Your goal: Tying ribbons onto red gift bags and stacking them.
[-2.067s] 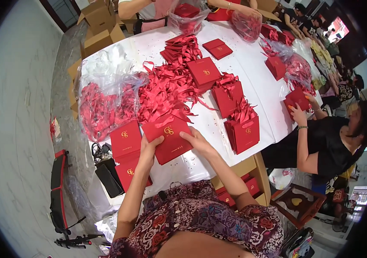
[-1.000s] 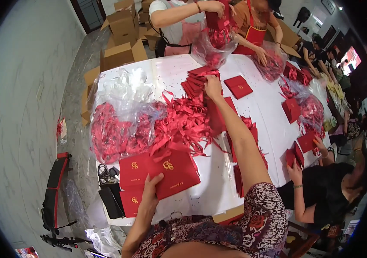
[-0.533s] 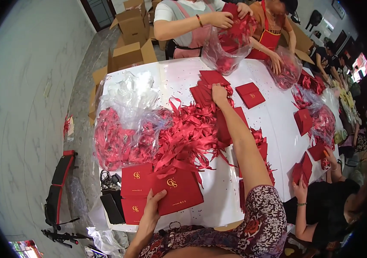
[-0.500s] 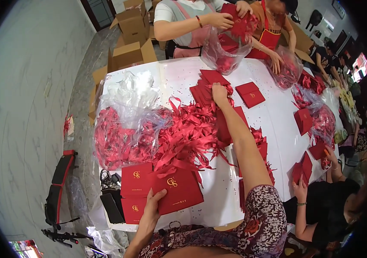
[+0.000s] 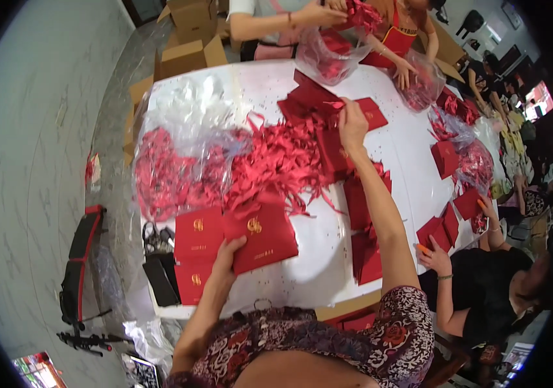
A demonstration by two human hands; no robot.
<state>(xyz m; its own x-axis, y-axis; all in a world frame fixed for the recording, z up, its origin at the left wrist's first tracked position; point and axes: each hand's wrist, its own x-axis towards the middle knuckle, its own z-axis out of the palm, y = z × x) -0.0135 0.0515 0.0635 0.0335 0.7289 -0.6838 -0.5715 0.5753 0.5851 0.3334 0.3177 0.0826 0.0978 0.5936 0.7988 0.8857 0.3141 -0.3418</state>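
Note:
My left hand (image 5: 227,257) grips the near edge of a flat red gift bag with a gold emblem (image 5: 262,235), lying on the white table (image 5: 318,255). Beside it, to the left, lie two more flat red bags (image 5: 197,234). My right arm stretches far across the table and my right hand (image 5: 352,123) pinches a red ribbon end (image 5: 335,104) above a stack of flat red bags (image 5: 310,102). A tangled heap of red ribbons (image 5: 276,161) spreads between the two hands.
Clear plastic bags of red ribbons (image 5: 171,173) lie at the table's left. Upright red bags (image 5: 446,158) stand on the right side. A person in black (image 5: 483,284) sits at the right, others work at the far end (image 5: 276,19). Cardboard boxes (image 5: 189,55) stand beyond the table.
My right hand left the red bag, reached far across the table to the stack and took a ribbon end. My left hand stayed on the bag. The view tilted forward.

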